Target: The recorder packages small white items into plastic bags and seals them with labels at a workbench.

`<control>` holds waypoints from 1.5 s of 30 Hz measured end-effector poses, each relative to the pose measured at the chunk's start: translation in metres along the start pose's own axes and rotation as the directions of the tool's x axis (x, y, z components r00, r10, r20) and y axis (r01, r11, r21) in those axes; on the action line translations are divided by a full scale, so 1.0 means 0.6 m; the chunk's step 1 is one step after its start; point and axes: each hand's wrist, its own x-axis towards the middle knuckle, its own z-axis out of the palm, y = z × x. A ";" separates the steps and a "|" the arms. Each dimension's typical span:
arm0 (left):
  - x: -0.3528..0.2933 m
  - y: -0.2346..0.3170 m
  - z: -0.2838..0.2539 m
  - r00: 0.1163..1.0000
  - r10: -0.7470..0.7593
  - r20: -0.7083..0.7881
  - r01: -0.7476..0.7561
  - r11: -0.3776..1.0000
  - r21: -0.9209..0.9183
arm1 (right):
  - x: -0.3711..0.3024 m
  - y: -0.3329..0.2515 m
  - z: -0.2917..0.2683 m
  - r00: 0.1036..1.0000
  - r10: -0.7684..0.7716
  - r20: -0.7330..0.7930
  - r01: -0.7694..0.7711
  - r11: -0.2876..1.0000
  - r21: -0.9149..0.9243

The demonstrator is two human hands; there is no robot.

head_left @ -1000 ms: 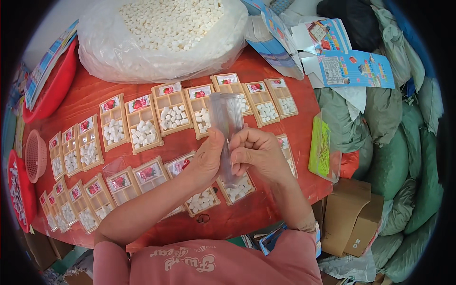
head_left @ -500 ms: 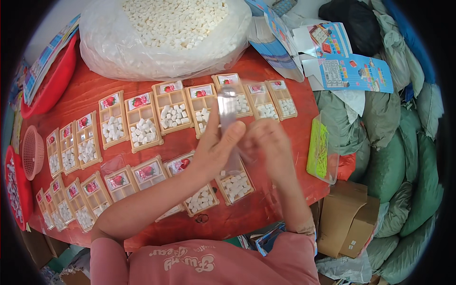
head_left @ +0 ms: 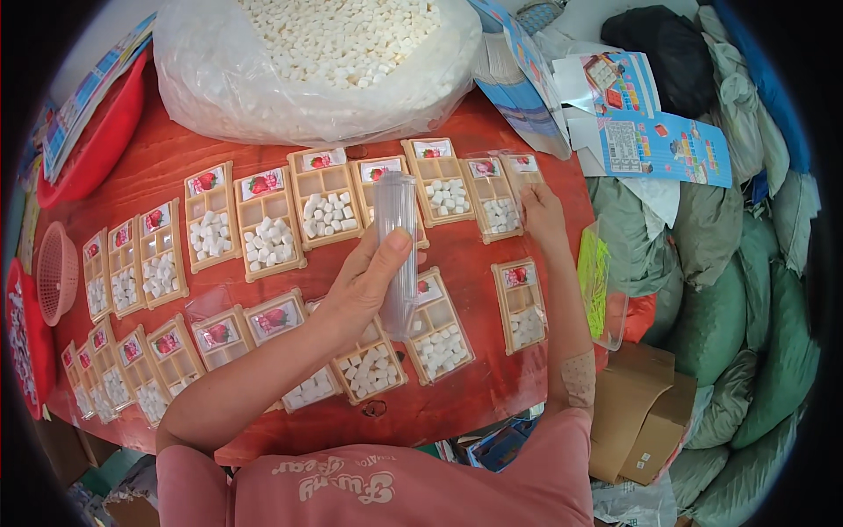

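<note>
My left hand [head_left: 373, 277] grips an upright stack of clear plastic lids [head_left: 399, 255], thumb across its near side. Over the far-right tray [head_left: 523, 165] my right hand [head_left: 544, 215] is closed, its fingers curled at that tray and covering its lower part; what they pinch is hidden. Beside it stands a beige compartment tray [head_left: 492, 198] with a strawberry-picture packet on top and white mini marshmallows below, a clear lid seemingly over it. Another such tray [head_left: 520, 307] lies nearer, beside my right forearm. Below the lid stack is a filled tray [head_left: 441, 342].
Two rows of similar trays [head_left: 211, 220] cross the red table [head_left: 465, 395]. A big clear bag of marshmallows [head_left: 316, 97] stands at the back. Green sticks lie in a clear box [head_left: 597, 272] on the right. Blue printed cartons [head_left: 527, 88], a pink basket [head_left: 57, 272] and sacks surround the table.
My right hand has moved from beside the lid stack out to the far-right tray. My left hand, still gripping the stack, has shifted slightly left and down. A tray near my right forearm is uncovered to view.
</note>
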 end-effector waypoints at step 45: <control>-0.009 0.036 -0.047 0.976 0.079 -0.205 -0.099 0.991 -0.087 | -0.077 -0.110 0.059 0.944 -0.122 0.306 -0.158 0.647 0.746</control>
